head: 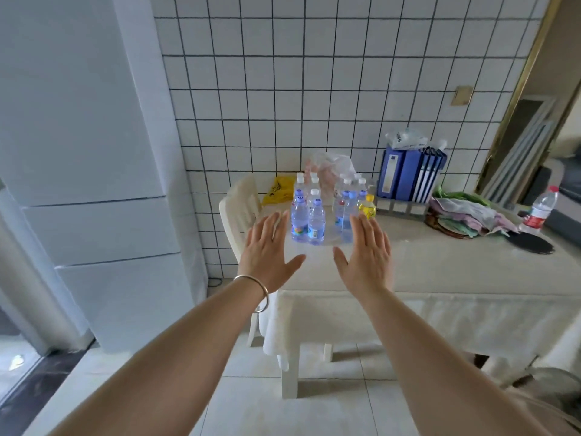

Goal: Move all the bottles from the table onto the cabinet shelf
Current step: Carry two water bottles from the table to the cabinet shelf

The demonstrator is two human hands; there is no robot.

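Several small clear water bottles (316, 221) with blue or white caps stand clustered at the far left end of the cream-covered table (440, 272). A small yellow bottle (367, 207) stands at the cluster's right side. One larger bottle with a red label (540, 212) stands alone at the table's right end. My left hand (268, 250) and my right hand (366, 253) hover flat, fingers straight, palms down, just in front of the cluster and hold nothing. A bangle circles my left wrist. No cabinet shelf shows.
Blue binders (408, 177) and plastic bags (333, 168) stand against the tiled wall behind the bottles. Folded cloths (471, 215) and a dark round mat (531, 243) lie on the table's right part. A white chair (239, 209) stands at the table's left end, white panels (94, 152) further left.
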